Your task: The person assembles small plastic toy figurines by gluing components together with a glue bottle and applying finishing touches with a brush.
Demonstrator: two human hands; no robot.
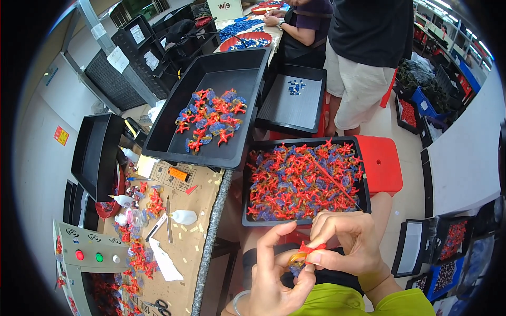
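Both hands meet over my lap around a small plastic figure (299, 257) with a red star-shaped top and clear yellow and blue parts. My left hand (275, 268) pinches its lower part between thumb and fingers, index finger raised. My right hand (342, 239) grips the red part between thumb and bent fingers. Just beyond them, a black tray (363, 181) is heaped with similar red, blue and yellow figures (295, 184). A thin red stick (334, 181) lies across the heap. Farther left, another black tray (158, 139) holds a smaller cluster of figures (211, 118).
On the left workbench (203, 242) are a white squeeze bottle (183, 217), scissors (161, 307), an orange block (178, 174) and loose figures. A machine (87, 247) with coloured buttons stands there. A red stool (380, 163) is at right. Two people (369, 42) are ahead.
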